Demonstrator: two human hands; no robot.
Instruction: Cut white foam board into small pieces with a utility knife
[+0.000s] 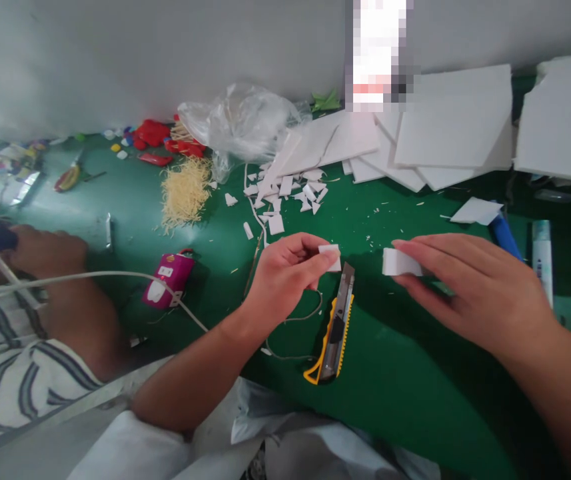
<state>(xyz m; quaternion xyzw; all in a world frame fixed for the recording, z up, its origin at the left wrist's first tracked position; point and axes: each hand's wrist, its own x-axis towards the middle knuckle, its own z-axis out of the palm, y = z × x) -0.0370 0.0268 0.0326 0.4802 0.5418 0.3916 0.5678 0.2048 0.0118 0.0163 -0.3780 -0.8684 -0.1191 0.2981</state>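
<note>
The left hand (278, 277), fingers (315, 269) nearly together, pinches a small white piece (336, 265); the right hand (485, 293), fingers parted by its thickness, grips a white block (399, 263), both over the table (405, 373). Likely foam: light, stiff, easily dented, best held by opposite faces.

The foam block (401, 263) looks matt; the cutter blade (348, 279), smooth metal; the bag (248, 123), glossy plastic.

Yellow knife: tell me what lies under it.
The green table shows around the yellow knife, and a thin wire runs up to its side. The part beneath is covered; whether the wire continues there cannot be told.
</note>
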